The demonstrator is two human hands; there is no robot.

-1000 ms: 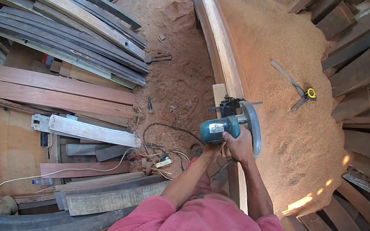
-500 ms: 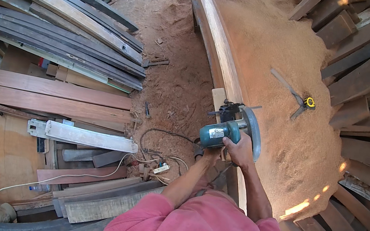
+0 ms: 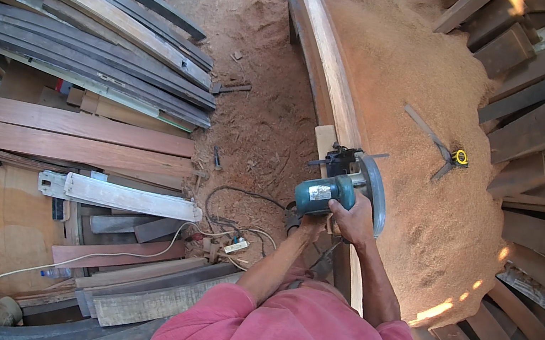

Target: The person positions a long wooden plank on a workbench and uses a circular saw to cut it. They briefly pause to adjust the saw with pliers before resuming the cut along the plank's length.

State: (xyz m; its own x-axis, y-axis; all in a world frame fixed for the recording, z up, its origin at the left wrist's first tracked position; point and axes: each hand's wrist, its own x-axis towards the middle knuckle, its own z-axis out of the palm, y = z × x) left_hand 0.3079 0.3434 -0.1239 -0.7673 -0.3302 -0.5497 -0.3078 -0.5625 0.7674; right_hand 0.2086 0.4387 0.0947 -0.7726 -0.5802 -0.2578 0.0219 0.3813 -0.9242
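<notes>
A green circular saw [image 3: 323, 197] with a rounded grey blade guard [image 3: 374, 198] rests across a long timber beam [image 3: 331, 57]. My right hand [image 3: 353, 219] is closed around the rear of the saw, with its thumb on the green motor housing. Just behind the motor, my left hand [image 3: 310, 227] grips the saw from below; its fingers are mostly hidden by the housing. A short pale wood piece [image 3: 324, 143] lies against the beam's left side ahead of the saw. The blade itself cannot be seen.
A sawdust mound [image 3: 423, 217] fills the right side, with a square [image 3: 430, 130] and a yellow-black tape measure [image 3: 460, 157] on it. Stacked planks [image 3: 67, 146] line the left. A dark cable [image 3: 233, 191] and a white power strip [image 3: 236, 246] lie left of my arms.
The view has shifted slightly. Both hands stay on the saw, and its place along the beam looks about the same.
</notes>
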